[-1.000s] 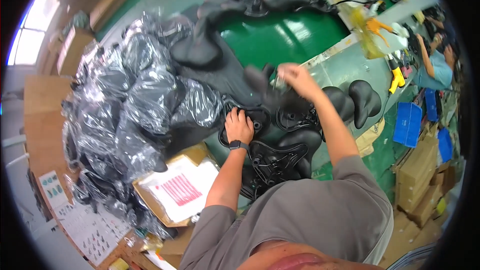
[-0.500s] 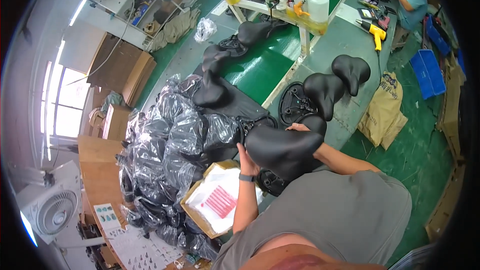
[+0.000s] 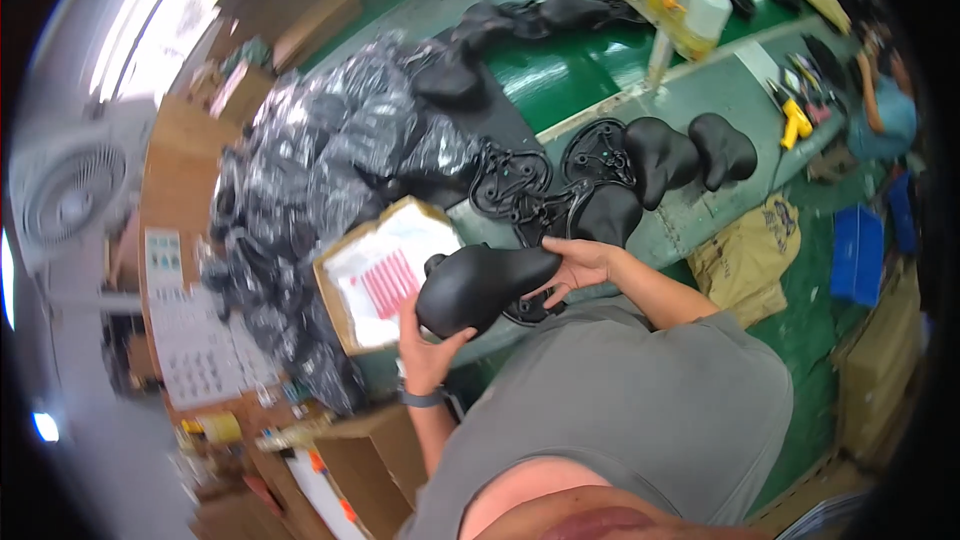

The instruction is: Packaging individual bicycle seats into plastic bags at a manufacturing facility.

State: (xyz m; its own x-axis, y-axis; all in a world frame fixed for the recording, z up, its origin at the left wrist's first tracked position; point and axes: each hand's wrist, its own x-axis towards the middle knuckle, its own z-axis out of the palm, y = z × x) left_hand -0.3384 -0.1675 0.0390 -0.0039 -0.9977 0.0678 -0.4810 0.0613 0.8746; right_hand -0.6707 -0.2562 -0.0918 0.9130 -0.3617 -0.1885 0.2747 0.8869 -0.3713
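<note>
A black bicycle saddle is held between my two hands in front of my body, its smooth top facing up. My left hand grips the wide rear end, thumb along the near edge. At the narrow nose, my right hand has its fingers around the tip, partly spread. Just beyond lie several saddles with their ribbed black undersides up, such as one saddle base. To the left of the held saddle, a box has a white sheet with red print in it.
Plastic-wrapped saddles are heaped on the left of the bench. More bare saddles stand on the right, near a yellow heat gun. A white bottle sits on a frame. Another person is at the far right, above blue crates.
The held saddle has moved left toward the box and turned, its nose now pointing right. My right hand has come to the nose. My view has swung left.
</note>
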